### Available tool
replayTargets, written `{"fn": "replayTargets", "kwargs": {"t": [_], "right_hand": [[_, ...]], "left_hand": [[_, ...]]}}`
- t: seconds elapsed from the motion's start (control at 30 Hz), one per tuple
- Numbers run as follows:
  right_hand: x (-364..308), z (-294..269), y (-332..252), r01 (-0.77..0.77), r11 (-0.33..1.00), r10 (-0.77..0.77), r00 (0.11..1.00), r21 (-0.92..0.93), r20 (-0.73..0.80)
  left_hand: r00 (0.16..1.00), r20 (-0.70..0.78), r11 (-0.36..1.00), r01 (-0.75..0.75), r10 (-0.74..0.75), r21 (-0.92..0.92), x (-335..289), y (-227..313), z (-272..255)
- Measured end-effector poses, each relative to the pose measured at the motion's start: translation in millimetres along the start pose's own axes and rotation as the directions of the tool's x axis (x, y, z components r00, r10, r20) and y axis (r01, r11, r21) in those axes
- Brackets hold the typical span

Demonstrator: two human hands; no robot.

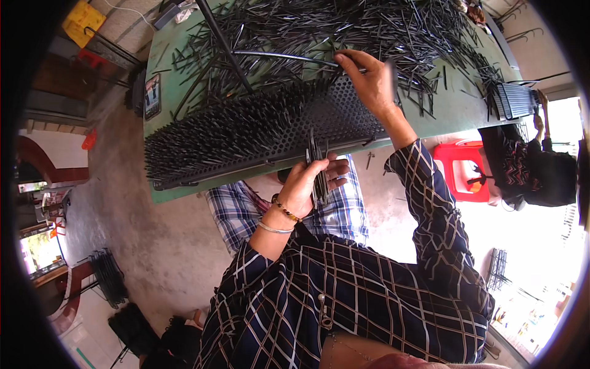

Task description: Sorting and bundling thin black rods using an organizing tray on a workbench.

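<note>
My left hand (301, 184) is closed around a bundle of thin black strips (318, 169), which stand upright between thumb and fingers. Just beyond it lies a long black perforated board (344, 114). Black strips (227, 132) stick up densely from the board's left and middle, while bare holes show towards its right end. Over that right end, my right hand (369, 80) is pinched. Its fingertips meet the end of a thin dark rod (283, 57) reaching left to a slanted black pole (221, 40); whether they hold this rod or a small strip is unclear.
Loose black strips (276, 27) cover much of the green table (175, 111). A phone-like flat object (152, 96) lies at its left edge. On the right are a rack of dark rods (515, 100), a red stool (455, 169) and another person in dark clothes (550, 169).
</note>
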State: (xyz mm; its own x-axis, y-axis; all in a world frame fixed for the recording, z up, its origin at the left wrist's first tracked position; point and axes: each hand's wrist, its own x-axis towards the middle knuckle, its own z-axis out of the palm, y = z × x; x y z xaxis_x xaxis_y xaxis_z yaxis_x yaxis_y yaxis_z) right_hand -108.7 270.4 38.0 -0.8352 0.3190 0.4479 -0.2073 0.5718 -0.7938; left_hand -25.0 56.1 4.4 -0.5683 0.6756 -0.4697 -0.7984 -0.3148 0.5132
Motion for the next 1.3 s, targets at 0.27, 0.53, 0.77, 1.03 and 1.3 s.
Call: {"fn": "replayTargets", "kwargs": {"t": [0.27, 0.53, 0.77, 1.03, 1.3], "right_hand": [[0, 2, 5, 0.314, 0.946, -0.306, 0.946, -0.074, 0.104], [2, 1, 9, 0.309, 0.949, -0.298, 0.944, -0.061, 0.146], [0, 5, 17, 0.329, 0.943, -0.308, 0.923, -0.057, 0.23], [-2, 7, 18, 0.369, 0.919, -0.337, 0.919, -0.141, 0.205], [-7, 8, 13, 0.461, 0.804, -0.381, 0.884, -0.376, 0.269]], "left_hand": [[0.999, -0.05, 0.994, -0.016, 0.021, 0.108, 0, -3, -12], [0.998, -0.056, 0.997, -0.02, 0.024, 0.068, 0, -3, -13], [0.997, -0.065, 0.998, 0.032, -0.029, 0.045, -4, 2, -9], [0.995, -0.051, 0.994, 0.092, -0.089, 0.056, -4, 7, -2], [0.998, -0.032, 0.995, 0.058, -0.055, 0.084, -2, 4, 0]]}}
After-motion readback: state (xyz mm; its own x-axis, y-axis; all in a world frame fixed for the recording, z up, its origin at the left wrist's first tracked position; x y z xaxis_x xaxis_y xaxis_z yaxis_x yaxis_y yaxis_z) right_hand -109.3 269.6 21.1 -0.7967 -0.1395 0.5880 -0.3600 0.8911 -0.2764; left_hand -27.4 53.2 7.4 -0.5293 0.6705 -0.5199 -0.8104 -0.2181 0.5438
